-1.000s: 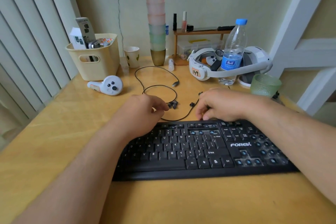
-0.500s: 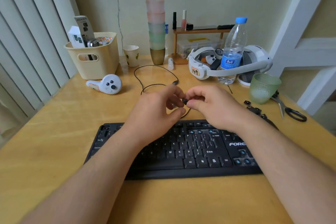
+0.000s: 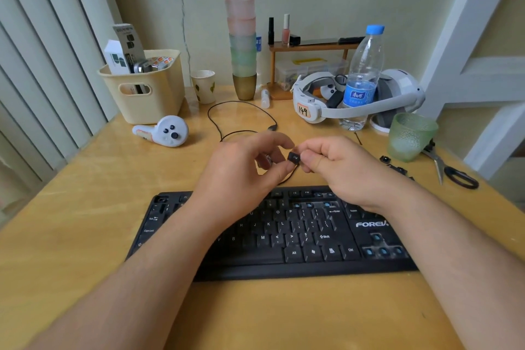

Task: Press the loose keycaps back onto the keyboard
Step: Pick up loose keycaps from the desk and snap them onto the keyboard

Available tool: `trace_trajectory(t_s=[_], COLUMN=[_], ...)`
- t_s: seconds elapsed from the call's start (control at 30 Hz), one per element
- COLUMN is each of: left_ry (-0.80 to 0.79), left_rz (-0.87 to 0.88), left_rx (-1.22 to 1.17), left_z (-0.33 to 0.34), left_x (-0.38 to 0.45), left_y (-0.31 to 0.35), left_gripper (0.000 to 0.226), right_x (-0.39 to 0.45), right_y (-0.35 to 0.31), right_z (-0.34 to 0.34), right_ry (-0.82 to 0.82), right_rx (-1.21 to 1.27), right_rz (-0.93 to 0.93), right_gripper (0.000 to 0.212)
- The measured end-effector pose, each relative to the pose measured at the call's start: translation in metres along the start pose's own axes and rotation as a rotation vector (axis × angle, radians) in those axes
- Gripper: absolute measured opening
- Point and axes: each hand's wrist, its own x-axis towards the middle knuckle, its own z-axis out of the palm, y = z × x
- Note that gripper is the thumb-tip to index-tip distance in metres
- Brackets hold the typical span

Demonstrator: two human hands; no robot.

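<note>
Your two hands meet above the far edge of the keyboard [image 3: 284, 236], which lies flat on the wooden bench [image 3: 71, 207] close to you. Your right hand [image 3: 338, 167] pinches a small black keycap [image 3: 293, 157] between thumb and curled fingers, holding it in the air over the bench just beyond the keyboard's top row. Your left hand [image 3: 244, 170] reaches in from the left; its thumb and forefinger tips touch the same keycap from the other side, with the remaining fingers loosely bent. Something small and dark sits inside the left hand's curl, but you cannot tell what it is.

The keyboard shows several bare switch posts with blue tops: a few in the row near the Enter key and a cluster in the arrow block at its right end. More loose keycaps [image 3: 393, 166] lie on the bench to the right, near a green glass tumbler [image 3: 410, 136] and a pair of scissors [image 3: 451, 170].

Beyond your hands a thin black cable [image 3: 241, 106] loops across the bench. On the far left stand a cream basket [image 3: 147, 88] and a white controller [image 3: 164, 131]; further right are a tall stack of cups [image 3: 241, 37], a water bottle [image 3: 363, 77] and a white headset [image 3: 358, 99].
</note>
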Motion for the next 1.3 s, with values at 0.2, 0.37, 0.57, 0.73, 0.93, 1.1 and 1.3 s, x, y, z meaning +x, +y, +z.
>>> trace_trajectory(t_s=[0.2,0.37,0.57,0.73,0.93,1.1,1.3], left_ry=[-0.01,-0.127,-0.224,-0.16,0.025,0.01,0.01], left_rz=[-0.003,-0.042,-0.044,0.027,-0.055,-0.098,-0.118], left_rx=[-0.038,-0.201,-0.154,-0.163,-0.251,-0.212,-0.125], left_z=[0.001,0.005,0.003,0.002,-0.001,-0.004,0.001], left_x=[0.002,0.003,0.003,0.001,0.001,0.0,0.0], left_y=[-0.003,-0.005,-0.005,-0.004,0.004,0.005,0.006], left_gripper=[0.025,0.046,0.042,0.04,0.026,0.013,0.009], right_x=[-0.001,-0.001,-0.004,-0.005,-0.005,-0.004,-0.007], right_y=[0.002,-0.003,-0.005,-0.007,-0.005,-0.005,-0.01], right_z=[0.0,0.006,0.008,0.003,0.001,0.003,-0.006], right_ry=[-0.012,0.078,0.063,0.054,0.123,0.185,0.217], right_rx=[0.075,0.34,0.455,0.49,0.393,0.254,-0.056], right_rz=[-0.02,-0.073,-0.056,-0.074,-0.084,-0.109,-0.143], right_gripper=[0.02,0.031,0.03,0.025,0.024,0.027,0.023])
